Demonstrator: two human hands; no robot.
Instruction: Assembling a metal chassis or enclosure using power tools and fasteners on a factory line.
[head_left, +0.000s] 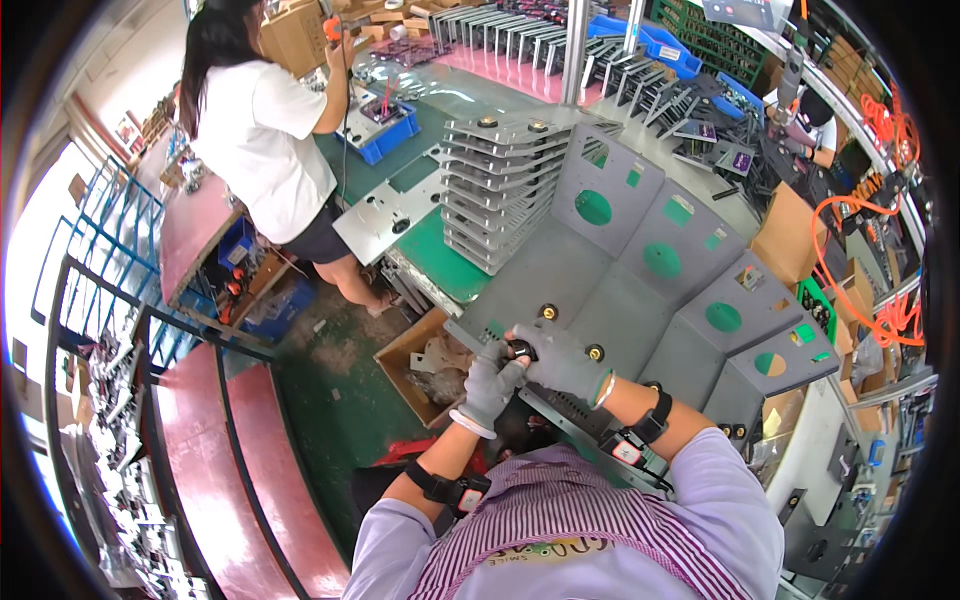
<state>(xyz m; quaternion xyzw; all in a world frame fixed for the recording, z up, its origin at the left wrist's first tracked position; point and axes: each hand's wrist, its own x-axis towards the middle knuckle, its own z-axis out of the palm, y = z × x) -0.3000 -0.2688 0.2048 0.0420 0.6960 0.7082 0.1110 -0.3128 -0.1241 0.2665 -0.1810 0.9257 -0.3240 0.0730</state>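
Observation:
Both of my hands wear grey gloves and meet at the near left corner of a grey bent metal panel [545, 275]. Between them is a small black round foot [521, 349], partly covered by my fingers. My left hand [490, 385] pinches it from the left, fingers closed. My right hand [568, 364] closes on it from the other side, its fingers curled over the panel. Similar black feet with brass-coloured centres [549, 312] sit on the panel beside my right hand. More bent panels with round holes [661, 260] stand in a row to the right.
A tall stack of metal plates [495, 195] rises at the bench's far left. Below it, a cardboard box [395, 358] holds plastic bags. Another person [265, 130] works at the left with an orange-ended tool. Orange coiled hoses [900, 315] hang at right.

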